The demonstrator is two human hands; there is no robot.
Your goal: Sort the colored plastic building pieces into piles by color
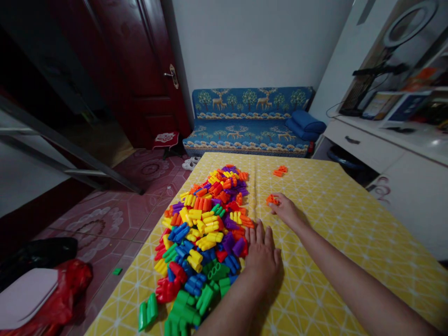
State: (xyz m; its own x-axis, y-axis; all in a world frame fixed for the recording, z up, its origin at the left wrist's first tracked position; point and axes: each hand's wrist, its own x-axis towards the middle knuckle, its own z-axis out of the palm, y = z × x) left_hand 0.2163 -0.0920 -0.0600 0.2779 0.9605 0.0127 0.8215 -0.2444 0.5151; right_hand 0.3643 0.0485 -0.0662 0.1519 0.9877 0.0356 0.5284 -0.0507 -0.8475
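A long heap of plastic building blocks (196, 214) in yellow, red, blue, green, purple and orange covers the left side of the table. My left hand (261, 252) lies at the heap's right edge, palm down with fingers stretched out, touching or very near the blocks there. Farther right, my right hand (284, 208) pinches an orange block (272, 199) at its fingertips, just above or on the tabletop. Beyond it lies a small group of orange blocks (280, 171), apart from the heap.
The table (336, 233) wears a yellow patterned cloth. Behind it stands a blue sofa (245, 123); a white cabinet (378, 149) is at the right. On the floor to the left are a green block (117, 271), a red bag (75, 280) and a metal ladder (91, 168).
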